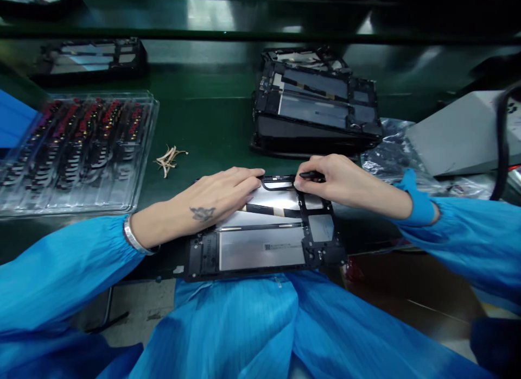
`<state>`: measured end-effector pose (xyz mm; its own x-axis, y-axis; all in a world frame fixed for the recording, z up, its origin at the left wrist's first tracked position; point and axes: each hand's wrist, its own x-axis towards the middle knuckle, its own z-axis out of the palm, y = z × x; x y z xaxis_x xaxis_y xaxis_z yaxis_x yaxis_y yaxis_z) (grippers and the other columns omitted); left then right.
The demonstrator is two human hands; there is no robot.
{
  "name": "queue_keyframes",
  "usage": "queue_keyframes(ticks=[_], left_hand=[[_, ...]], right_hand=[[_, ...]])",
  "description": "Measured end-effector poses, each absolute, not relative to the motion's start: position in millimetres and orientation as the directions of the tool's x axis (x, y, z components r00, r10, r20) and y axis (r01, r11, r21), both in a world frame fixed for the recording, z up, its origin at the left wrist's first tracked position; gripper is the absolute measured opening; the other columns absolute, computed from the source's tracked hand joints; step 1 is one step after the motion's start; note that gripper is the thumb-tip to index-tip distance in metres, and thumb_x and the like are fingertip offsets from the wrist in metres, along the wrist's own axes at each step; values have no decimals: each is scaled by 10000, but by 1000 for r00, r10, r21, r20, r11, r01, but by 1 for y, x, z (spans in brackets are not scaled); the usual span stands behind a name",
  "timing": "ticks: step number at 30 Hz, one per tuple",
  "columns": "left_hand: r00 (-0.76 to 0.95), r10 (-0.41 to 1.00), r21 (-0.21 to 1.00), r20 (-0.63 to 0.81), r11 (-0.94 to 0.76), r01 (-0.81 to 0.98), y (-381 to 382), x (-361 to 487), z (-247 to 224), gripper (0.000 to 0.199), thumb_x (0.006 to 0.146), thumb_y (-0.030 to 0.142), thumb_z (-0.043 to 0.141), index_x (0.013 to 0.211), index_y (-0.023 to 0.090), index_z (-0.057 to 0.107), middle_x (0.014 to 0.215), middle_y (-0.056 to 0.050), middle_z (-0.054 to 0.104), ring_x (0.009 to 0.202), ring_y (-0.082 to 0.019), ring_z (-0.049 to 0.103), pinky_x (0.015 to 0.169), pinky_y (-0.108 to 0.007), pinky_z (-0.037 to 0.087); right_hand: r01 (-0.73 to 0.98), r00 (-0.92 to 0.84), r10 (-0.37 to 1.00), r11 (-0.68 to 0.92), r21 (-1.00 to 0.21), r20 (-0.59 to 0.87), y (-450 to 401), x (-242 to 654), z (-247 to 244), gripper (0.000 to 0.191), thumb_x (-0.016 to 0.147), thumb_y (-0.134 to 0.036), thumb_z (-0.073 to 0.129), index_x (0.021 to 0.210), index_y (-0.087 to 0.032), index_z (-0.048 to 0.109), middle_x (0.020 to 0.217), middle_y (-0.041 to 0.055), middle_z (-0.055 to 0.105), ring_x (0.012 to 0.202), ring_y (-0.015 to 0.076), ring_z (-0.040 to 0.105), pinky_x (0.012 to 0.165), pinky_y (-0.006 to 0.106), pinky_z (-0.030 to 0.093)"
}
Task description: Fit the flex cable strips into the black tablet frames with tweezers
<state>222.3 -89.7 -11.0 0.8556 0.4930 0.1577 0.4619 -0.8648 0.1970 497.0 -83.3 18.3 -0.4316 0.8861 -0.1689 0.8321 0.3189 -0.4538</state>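
Observation:
A tablet chassis (262, 248) with silver panels in a black frame lies in front of me at the table's near edge. Across its upper left part my left hand (220, 191) rests flat, fingers stretched toward the far edge. My right hand (331, 175) is closed in a pinch around a slim black tool (311, 175), whose exact kind I cannot make out. The fingertips of that hand meet the chassis at its far edge, right of centre. Between the hands runs a thin black strip (279, 187) along the far edge.
Behind the chassis stands a stack of similar tablet housings (315, 105). To the left lies a clear plastic tray (148, 145) of small flex-cable parts, with pale scraps (169, 160) beside it. A grey-white box (459, 132) and plastic bags (388, 151) sit at right. Another housing (91, 61) is at the back left.

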Motion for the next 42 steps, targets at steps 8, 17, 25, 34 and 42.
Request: queue_keyframes(ticks=[8,17,25,34,42], left_hand=[[876,467,156,119,-880,448,-90,223,-9,190,1035,145,429,1186,128,543,1489,-163,515,1326,-245,550,1028,-388,542],[909,394,7,137,-918,396,-87,221,-11,204,1018,123,437,1177,116,566,1501,-165,518,1335,-266,558,1030,-379,553],[933,243,-111,266,-953,280,-83,219,-17,383,1050,122,317,1303,84,601,1412,-207,590,1314,-281,598,1112,-431,504],[951,240,-177,192,-945,274,-82,219,-13,427,1053,108,283,1363,70,574,1431,-190,579,1304,-285,604,1100,-430,520],[962,196,-277,191,-929,245,-83,220,-13,435,1022,65,299,1355,44,578,1414,-204,588,1258,-299,636,1061,-430,552]], right_hand=[[823,-442,883,327,-464,-161,-83,498,15,186,867,-281,610,841,-163,750,778,47,672,632,148,540,607,304,343],[790,-445,884,311,-528,-145,-84,499,15,192,880,-314,631,819,-172,746,763,45,684,639,161,563,596,312,346],[782,-433,897,327,-530,-86,-86,500,15,233,912,-336,620,769,-172,705,702,18,625,635,134,515,614,303,317],[858,-432,897,374,-351,-100,-90,492,14,196,895,-293,576,780,-157,658,720,35,562,630,143,474,608,299,295],[871,-424,896,365,-329,-129,-90,492,14,217,908,-318,568,832,-147,679,754,51,567,647,147,482,619,300,294]])
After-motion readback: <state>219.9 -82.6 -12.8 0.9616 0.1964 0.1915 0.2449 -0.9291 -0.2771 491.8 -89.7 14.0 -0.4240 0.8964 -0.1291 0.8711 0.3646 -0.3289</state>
